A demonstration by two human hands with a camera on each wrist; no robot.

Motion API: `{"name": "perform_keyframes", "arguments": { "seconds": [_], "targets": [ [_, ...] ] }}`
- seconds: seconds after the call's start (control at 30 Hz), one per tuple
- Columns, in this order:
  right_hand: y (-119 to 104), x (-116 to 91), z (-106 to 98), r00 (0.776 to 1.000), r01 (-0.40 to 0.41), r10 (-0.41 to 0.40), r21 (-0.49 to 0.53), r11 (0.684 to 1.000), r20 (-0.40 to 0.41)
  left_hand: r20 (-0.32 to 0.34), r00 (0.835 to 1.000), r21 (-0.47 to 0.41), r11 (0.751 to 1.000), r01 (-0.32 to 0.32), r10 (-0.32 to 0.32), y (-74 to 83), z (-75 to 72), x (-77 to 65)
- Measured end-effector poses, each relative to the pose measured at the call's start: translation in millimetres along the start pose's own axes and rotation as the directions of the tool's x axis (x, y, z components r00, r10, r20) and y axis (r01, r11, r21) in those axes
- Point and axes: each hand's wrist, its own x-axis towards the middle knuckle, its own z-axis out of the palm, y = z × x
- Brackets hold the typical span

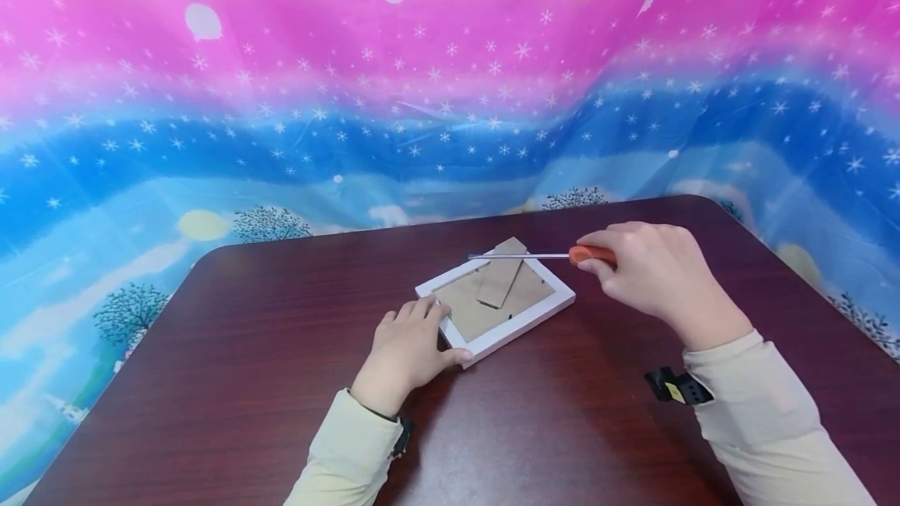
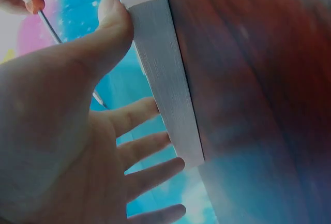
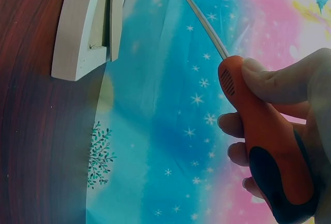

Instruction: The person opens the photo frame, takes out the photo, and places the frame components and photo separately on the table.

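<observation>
A white picture frame [image 1: 523, 325] lies face down on the table, its brown backing board [image 1: 464, 307] and slanted easel stand [image 1: 505, 276] upward. My left hand [image 1: 404, 350] rests on the frame's near left end, thumb by the near corner and fingers spread along the side. In the left wrist view those fingers are nearly straight against the frame's edge [image 2: 163, 74]. My right hand [image 1: 650, 272] grips a screwdriver [image 3: 269, 120] by its orange and black handle. Its metal shaft points left, held level above the frame, with the tip overlapping the far side in the head view.
The dark red-brown wooden table [image 1: 281, 334] has rounded far corners. Behind it hangs a pink and blue cloth [image 1: 394, 123] with snowflakes and trees. Black straps [image 1: 678, 387] sit at the cuffs of both light sleeves [image 1: 759, 397].
</observation>
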Motion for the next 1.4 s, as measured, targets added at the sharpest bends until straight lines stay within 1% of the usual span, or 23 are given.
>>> {"name": "perform_keyframes", "arguments": {
  "seconds": [0.17, 0.23, 0.33, 0.43, 0.53, 0.63, 0.73, 0.8, 0.9, 0.97, 1.07, 1.17, 1.3, 1.4],
  "targets": [
    [-1, 0, 1, 1.000, 0.002, -0.002, -0.004, 1.000, -0.006, -0.071, 0.997, 0.073, 0.997, 0.020, -0.015, 12.2, 2.2, -1.7],
    [-2, 0, 1, 1.000, 0.005, -0.005, -0.004, 1.000, -0.008, -0.091, 0.995, 0.102, 0.994, 0.038, -0.028, 17.4, 3.0, -2.4],
    [-3, 0, 2, 1.000, 0.006, -0.006, -0.003, 1.000, 0.004, -0.104, 0.993, 0.135, 0.988, 0.073, -0.059, 25.0, 3.6, -3.5],
    [-5, 0, 3, 1.000, 0.003, -0.003, -0.004, 1.000, 0.018, -0.102, 0.991, 0.167, 0.981, 0.101, -0.085, 31.9, 4.0, -4.7],
    [-5, 0, 3, 1.000, 0.005, -0.005, -0.007, 1.000, 0.017, -0.100, 0.991, 0.205, 0.973, 0.107, -0.088, 37.2, 4.6, -5.2],
    [-5, 0, 3, 1.000, 0.015, -0.015, -0.010, 1.000, -0.002, -0.107, 0.992, 0.232, 0.968, 0.095, -0.071, 39.5, 4.6, -5.4],
    [-5, 0, 4, 0.999, 0.023, -0.024, -0.012, 1.000, -0.024, -0.126, 0.991, 0.213, 0.974, 0.073, -0.047, 37.5, 4.3, -4.4],
    [-5, 0, 3, 0.999, 0.024, -0.024, -0.012, 1.000, -0.029, -0.149, 0.988, 0.186, 0.981, 0.061, -0.033, 33.3, 3.9, -2.6],
    [-6, 1, 3, 0.999, 0.027, -0.027, -0.008, 1.000, -0.041, -0.180, 0.983, 0.127, 0.991, 0.052, -0.029, 22.5, 2.5, 1.0],
    [-7, 1, 3, 0.998, 0.031, -0.031, -0.005, 1.000, -0.050, -0.186, 0.982, 0.090, 0.995, 0.052, -0.035, 13.6, 1.8, 3.7],
    [-9, 1, 3, 0.998, 0.038, -0.038, -0.003, 0.999, -0.056, -0.161, 0.985, 0.029, 0.998, 0.062, -0.056, 1.2, 2.3, 6.4],
    [-10, 1, 3, 0.998, 0.035, -0.035, -0.002, 0.999, -0.045, -0.115, 0.990, -0.023, 0.996, 0.082, -0.084, -5.7, 3.8, 7.7],
    [-11, 1, 2, 0.999, 0.024, -0.024, -0.002, 1.000, -0.032, -0.052, 0.995, -0.044, 0.996, 0.083, -0.085, -7.5, 5.2, 7.6],
    [-11, 1, 3, 0.999, 0.021, -0.021, -0.002, 1.000, -0.031, -0.033, 0.996, -0.033, 0.996, 0.085, -0.086, -5.1, 4.4, 6.5]
  ]
}}
